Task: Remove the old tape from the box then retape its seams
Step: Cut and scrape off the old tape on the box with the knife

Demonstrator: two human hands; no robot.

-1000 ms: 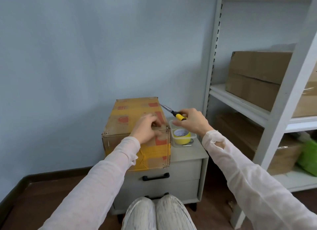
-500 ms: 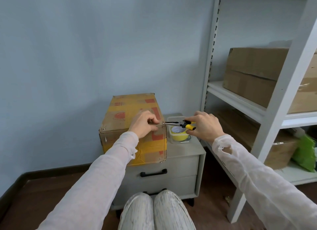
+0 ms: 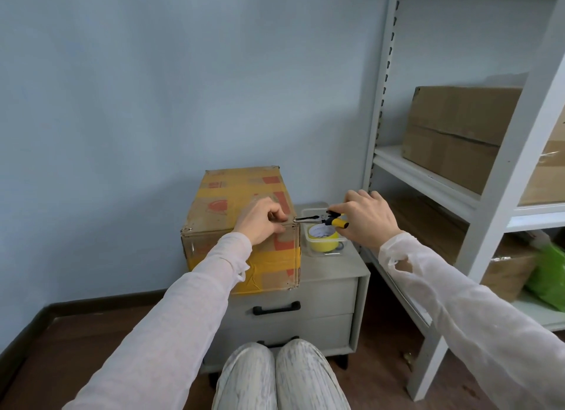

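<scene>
A cardboard box point(image 3: 232, 201) wrapped in old yellow tape with red markings sits on a grey drawer cabinet point(image 3: 330, 290). My left hand point(image 3: 260, 223) rests on the box's near right top corner, fingers curled and pinched together at the edge. My right hand point(image 3: 367, 220) grips a cutting tool point(image 3: 333, 220) with a yellow and black handle. The tool lies level, its dark tip touching that same corner just right of my left fingers. A roll of yellow tape point(image 3: 322, 241) lies in a clear plastic container point(image 3: 312, 211) beside the box.
A white metal shelf unit point(image 3: 501, 195) stands close on the right, holding large cardboard boxes point(image 3: 452, 134) and a green bag point(image 3: 547, 275). A blue wall is right behind the box. My knees point(image 3: 275, 379) are against the cabinet's lower drawer.
My right hand lowered the tool from pointing up and left to level, bringing its tip to the box's corner. My left hand stayed on that corner.
</scene>
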